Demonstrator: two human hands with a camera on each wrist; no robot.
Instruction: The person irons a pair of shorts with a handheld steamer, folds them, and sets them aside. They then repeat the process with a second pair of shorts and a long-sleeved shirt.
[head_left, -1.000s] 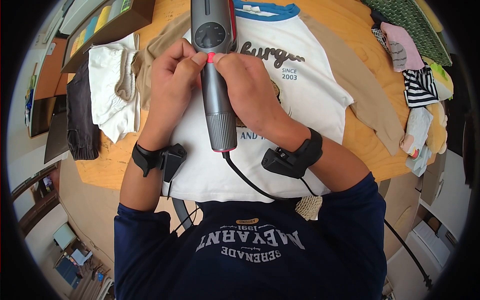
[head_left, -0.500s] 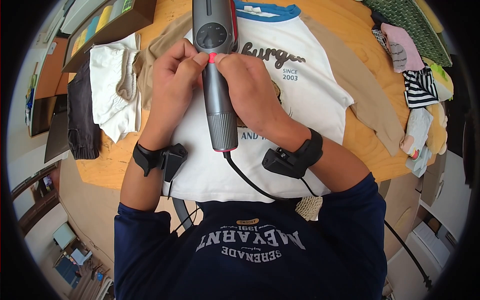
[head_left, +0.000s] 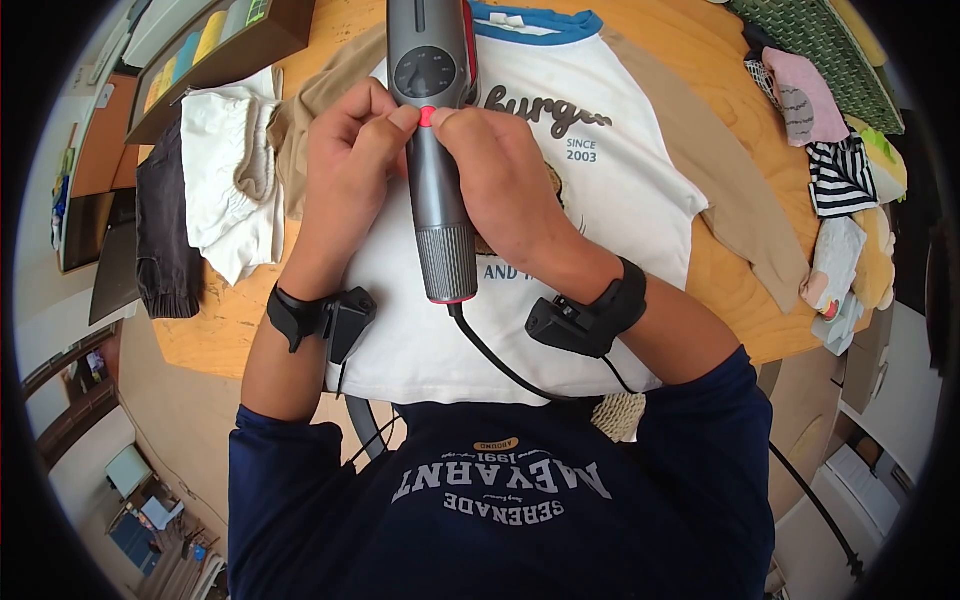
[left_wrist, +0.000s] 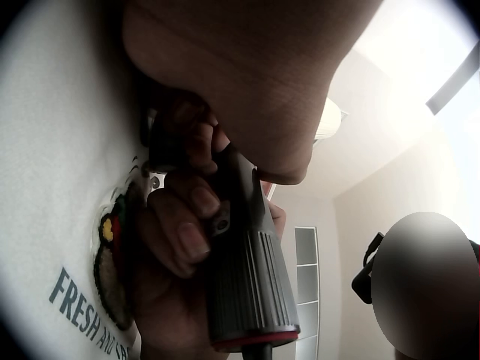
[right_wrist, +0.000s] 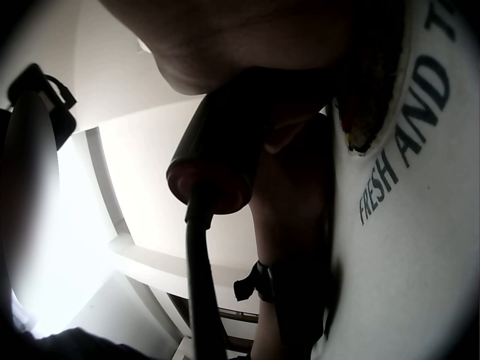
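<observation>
A grey handheld appliance (head_left: pixel 442 200) with a round dial and a pink-red button (head_left: pixel 428 116) is held above a white shirt (head_left: pixel 620 180) with tan sleeves and a blue collar. The left hand (head_left: pixel 350 165) grips it from the left, thumb at the button. From the right, the right hand (head_left: pixel 510 180) grips it with its thumb at the button's other side. In the left wrist view, curled fingers (left_wrist: pixel 184 225) lie behind the ribbed handle end (left_wrist: pixel 253 289). The right wrist view shows the dark handle (right_wrist: pixel 214 157) and its cord (right_wrist: pixel 202 277). The appliance's top runs out of the head view.
White folded clothing (head_left: pixel 230 180) and dark trousers (head_left: pixel 165 230) lie at the table's left, below a box of rolled items (head_left: pixel 270 40). Small garments (head_left: pixel 840 175) and a green woven basket (head_left: pixel 830 50) line the right side. The cord (head_left: pixel 500 368) trails over the shirt's hem.
The appliance and both hands have shifted very slightly to the right in the head view. Both hands keep the same grip, with the thumbs at the button.
</observation>
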